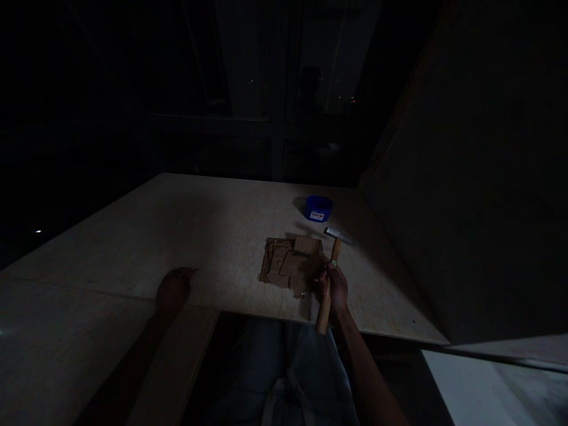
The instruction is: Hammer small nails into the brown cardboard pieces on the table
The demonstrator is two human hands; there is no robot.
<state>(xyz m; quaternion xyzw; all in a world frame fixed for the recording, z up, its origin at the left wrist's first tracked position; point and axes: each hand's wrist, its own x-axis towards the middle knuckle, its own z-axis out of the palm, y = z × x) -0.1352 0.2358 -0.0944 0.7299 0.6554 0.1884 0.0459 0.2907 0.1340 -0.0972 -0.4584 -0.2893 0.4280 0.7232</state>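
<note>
R hand (336, 287) is clamped round the handle of the hammer (336, 251), approx. mid-length, w/ handle showing at both ends of the grip. The hammer's long axis runs near to far, butt toward the wearer, far end leaning a bit R; its head sits at the far end, lying crosswise to the handle. Key relation: the brown layered piece (280, 271), prob. cardboard, is on the tabletop (235, 231) immed. L of R hand & hammer, its R edge partly behind the fingers. Hammer head is beyond R hand, off the piece's far R corner, i.e. not over its middle. Can't tell if R hand touches the piece or how high the head is; too dark. A short dark row shows on top of the piece, can't ID. L hand (174, 289) is well apart, out to the L at the near side of the tabletop, w/ nothing visible in it; fingers look bent, but can't tell if apart or together. So R hand is by far the nearer one. Blue tub (318, 212) w/ white label stands beyond the hammer head, slightly L of it.
</note>
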